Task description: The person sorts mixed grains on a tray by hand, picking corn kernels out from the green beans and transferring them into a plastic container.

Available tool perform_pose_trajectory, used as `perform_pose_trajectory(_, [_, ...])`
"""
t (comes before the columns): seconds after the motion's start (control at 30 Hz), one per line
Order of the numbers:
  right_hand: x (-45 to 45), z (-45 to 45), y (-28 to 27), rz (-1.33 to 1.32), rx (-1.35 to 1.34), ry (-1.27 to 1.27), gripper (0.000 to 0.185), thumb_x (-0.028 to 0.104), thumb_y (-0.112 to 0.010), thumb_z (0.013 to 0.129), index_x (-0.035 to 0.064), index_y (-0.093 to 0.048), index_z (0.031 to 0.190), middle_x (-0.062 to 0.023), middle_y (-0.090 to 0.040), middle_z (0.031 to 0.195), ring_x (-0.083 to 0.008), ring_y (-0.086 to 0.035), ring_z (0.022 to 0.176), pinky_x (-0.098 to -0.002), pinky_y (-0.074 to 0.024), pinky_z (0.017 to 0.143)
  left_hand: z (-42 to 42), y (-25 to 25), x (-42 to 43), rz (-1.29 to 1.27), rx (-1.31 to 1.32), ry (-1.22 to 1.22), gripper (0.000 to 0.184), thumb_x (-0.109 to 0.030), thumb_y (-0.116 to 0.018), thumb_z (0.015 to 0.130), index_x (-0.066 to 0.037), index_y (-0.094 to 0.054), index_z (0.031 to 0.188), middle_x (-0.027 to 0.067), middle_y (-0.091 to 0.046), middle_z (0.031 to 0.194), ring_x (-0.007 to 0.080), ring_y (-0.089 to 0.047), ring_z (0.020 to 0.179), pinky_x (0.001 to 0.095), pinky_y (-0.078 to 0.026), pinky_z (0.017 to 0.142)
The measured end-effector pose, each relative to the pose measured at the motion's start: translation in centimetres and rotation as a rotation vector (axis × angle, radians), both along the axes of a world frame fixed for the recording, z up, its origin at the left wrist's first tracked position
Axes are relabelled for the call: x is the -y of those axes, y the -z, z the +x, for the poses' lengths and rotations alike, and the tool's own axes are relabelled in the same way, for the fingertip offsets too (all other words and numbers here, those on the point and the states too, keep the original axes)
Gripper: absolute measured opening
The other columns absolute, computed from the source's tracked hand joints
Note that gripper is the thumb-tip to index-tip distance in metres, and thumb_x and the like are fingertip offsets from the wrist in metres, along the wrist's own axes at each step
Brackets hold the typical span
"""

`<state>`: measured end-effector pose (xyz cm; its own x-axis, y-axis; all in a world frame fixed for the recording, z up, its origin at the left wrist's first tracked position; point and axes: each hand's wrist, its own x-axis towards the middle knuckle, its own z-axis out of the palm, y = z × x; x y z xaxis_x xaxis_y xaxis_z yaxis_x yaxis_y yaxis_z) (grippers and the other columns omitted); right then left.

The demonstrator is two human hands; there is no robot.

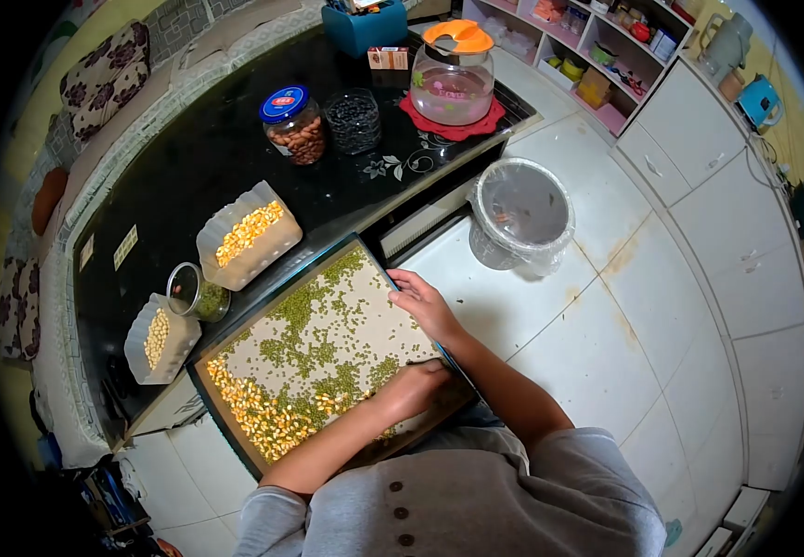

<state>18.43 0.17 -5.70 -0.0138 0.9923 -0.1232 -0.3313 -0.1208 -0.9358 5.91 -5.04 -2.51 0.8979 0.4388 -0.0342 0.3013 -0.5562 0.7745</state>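
I have the right hand [430,312] gripping the dark-rimmed rectangular tray [397,334], the left hand [409,389] curled, contents unclear; handling small green beans [302,308] seems underway, needing gentleness next.

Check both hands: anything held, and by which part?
Right hand grips the tray by its right-side rim; whether the left hand holds anything cannot be told.

Home, living area: floral cushion [105,74] on sofa [179,30], glossy black table [165,176], shelves [576,39] of household goods [640,32], white cabinets [689,148], tiled floor [597,353].
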Motion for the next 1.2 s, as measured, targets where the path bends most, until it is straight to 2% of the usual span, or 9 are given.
perform_pose_trajectory(0.17, [-0.2, -0.1, 1.0, 0.027, -0.034, -0.003, 0.042, 0.014, -0.058, 0.085, -0.0009, -0.043, 0.121, -0.0104, -0.053, 0.112, -0.0147, -0.049, 0.104, -0.0267, -0.0382, 0.09, 0.8, 0.6, 0.4, 0.009, -0.078, 0.015, 0.012, 0.002, -0.049, 0.072, 0.0, -0.058, 0.079, 0.0169, -0.056, 0.087, 0.0318, -0.06, 0.079, 0.0388, -0.049, 0.069])
perform_pose_trajectory(0.27, [-0.1, -0.1, 0.9, 0.026, -0.015, 0.009, 0.042, 0.015, -0.058, 0.085, -0.0005, -0.044, 0.121, -0.0108, -0.053, 0.112, -0.0149, -0.048, 0.105, -0.027, -0.0382, 0.09, 1.0, 0.0, 0.4, 0.12, -0.064, 0.028, 0.008, -0.001, -0.05, 0.073, 0.001, -0.057, 0.075, 0.0186, -0.056, 0.085, 0.0318, -0.06, 0.076, 0.0384, -0.048, 0.066])
perform_pose_trajectory(0.47, [-0.1, 0.0, 0.6, 0.013, 0.006, 0.014, 0.041, 0.015, -0.058, 0.084, 0.0001, -0.045, 0.12, -0.011, -0.053, 0.112, -0.0151, -0.049, 0.104, -0.0271, -0.0382, 0.09, 0.5, 1.0, 0.9, 0.078, -0.01, -0.002, 0.01, -0.007, -0.054, 0.073, 0.0, -0.057, 0.078, 0.0166, -0.056, 0.082, 0.0326, -0.058, 0.074, 0.0381, -0.048, 0.063])
perform_pose_trajectory(0.53, [-0.1, 0.0, 0.6, 0.005, 0.005, 0.01, 0.041, 0.015, -0.059, 0.084, 0.0002, -0.045, 0.12, -0.011, -0.053, 0.112, -0.0151, -0.049, 0.104, -0.0271, -0.0382, 0.089, 0.6, 1.4, 1.3, 0.08, 0.075, -0.075, 0.011, -0.01, -0.056, 0.073, 0.0, -0.057, 0.078, 0.017, -0.056, 0.08, 0.0335, -0.058, 0.071, 0.0385, -0.047, 0.061])
perform_pose_trajectory(0.63, [-0.1, 0.0, 0.8, 0.019, -0.002, 0.006, 0.041, 0.015, -0.058, 0.084, 0.0004, -0.045, 0.12, -0.011, -0.053, 0.112, -0.0151, -0.049, 0.103, -0.027, -0.0382, 0.089, 0.8, 0.9, 1.8, 0.011, 0.044, -0.132, 0.014, -0.013, -0.059, 0.074, 0.0, -0.056, 0.079, 0.0173, -0.056, 0.078, 0.0343, -0.058, 0.069, 0.0391, -0.047, 0.06])
perform_pose_trajectory(0.87, [-0.1, -0.1, 1.0, 0.014, -0.031, 0.008, 0.041, 0.015, -0.058, 0.084, 0.0002, -0.045, 0.12, -0.0113, -0.052, 0.112, -0.0159, -0.048, 0.105, -0.0274, -0.0378, 0.09, 1.3, 1.4, 2.4, -0.03, -0.01, -0.178, 0.015, -0.016, -0.061, 0.076, -0.001, -0.059, 0.078, 0.0186, -0.058, 0.08, 0.034, -0.059, 0.069, 0.0392, -0.048, 0.061])
perform_pose_trajectory(0.97, [0.0, -0.1, 0.8, 0.013, -0.032, 0.014, 0.041, 0.015, -0.058, 0.085, 0.0001, -0.045, 0.121, -0.0114, -0.052, 0.113, -0.0159, -0.048, 0.106, -0.0273, -0.0379, 0.09, 1.3, 1.1, 1.8, -0.013, -0.043, -0.097, 0.014, -0.014, -0.062, 0.075, -0.002, -0.062, 0.081, 0.017, -0.06, 0.083, 0.0323, -0.06, 0.072, 0.038, -0.048, 0.063])
perform_pose_trajectory(1.03, [0.0, -0.1, 0.7, 0.017, -0.022, 0.018, 0.041, 0.015, -0.058, 0.085, 0.0, -0.044, 0.121, -0.0115, -0.052, 0.113, -0.0158, -0.048, 0.106, -0.0272, -0.038, 0.09, 0.7, 1.0, 1.0, -0.055, 0.069, -0.102, 0.014, -0.012, -0.062, 0.074, -0.004, -0.064, 0.086, 0.0145, -0.061, 0.085, 0.0301, -0.061, 0.075, 0.0357, -0.049, 0.065])
perform_pose_trajectory(1.2, [0.0, -0.1, 0.3, 0.01, -0.048, 0.0, 0.042, 0.015, -0.058, 0.085, 0.0, -0.043, 0.122, -0.0112, -0.053, 0.112, -0.0153, -0.049, 0.104, -0.0261, -0.0385, 0.089, 0.7, 0.3, 1.0, -0.111, 0.101, -0.068, 0.015, -0.011, -0.061, 0.075, -0.005, -0.064, 0.088, 0.0142, -0.061, 0.085, 0.03, -0.06, 0.076, 0.0363, -0.049, 0.069])
